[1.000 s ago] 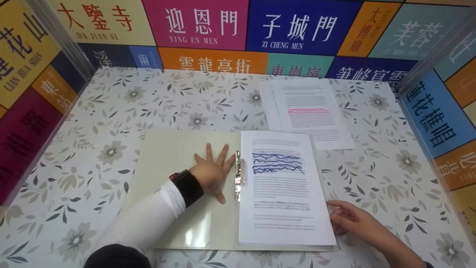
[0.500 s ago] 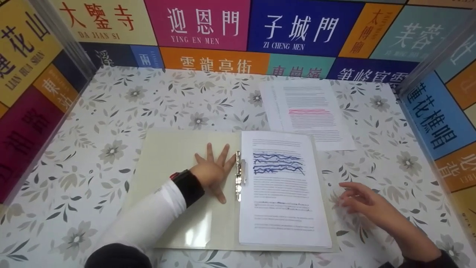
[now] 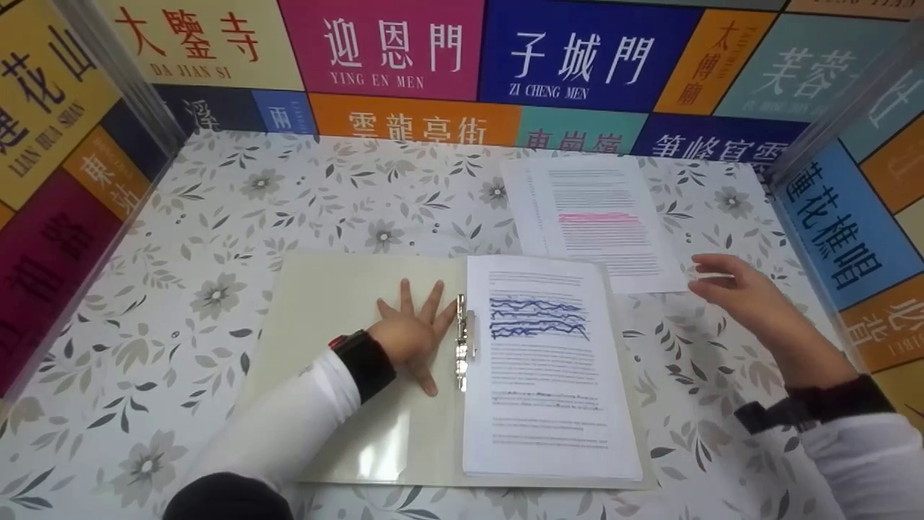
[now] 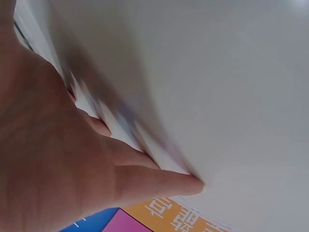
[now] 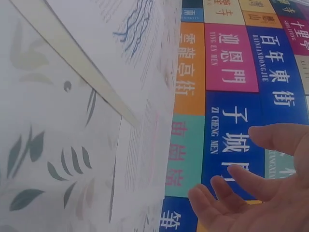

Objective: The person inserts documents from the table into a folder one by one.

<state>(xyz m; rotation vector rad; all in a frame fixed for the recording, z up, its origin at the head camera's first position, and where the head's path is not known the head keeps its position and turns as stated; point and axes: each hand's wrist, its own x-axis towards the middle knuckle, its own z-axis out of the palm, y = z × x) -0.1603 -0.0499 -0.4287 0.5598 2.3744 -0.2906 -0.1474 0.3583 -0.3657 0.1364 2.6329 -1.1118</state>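
Note:
An open folder [image 3: 325, 426] lies on the table, its metal clip [image 3: 461, 347] running along the spine. My left hand [image 3: 413, 339] rests spread on the folder's inside left cover, fingertips close to the clip. On the folder's right side lies a stack of printed sheets [image 3: 541, 375], with blue scribbles across upper lines of the top page. My right hand [image 3: 736, 292] hovers above the table, right of some loose sheets [image 3: 599, 231] with a pink-marked passage. Its fingers are loosely bent and hold nothing, as the right wrist view also shows.
The table [image 3: 216, 195] has a floral cover. Panels with large Chinese lettering [image 3: 393, 47] stand along its back, left and right sides. The loose sheets lie behind the folder and partly under its upper right edge.
My right hand has left the lower right edge of the paper stack and moved up and right, to beside the loose sheets. The left hand stays in place.

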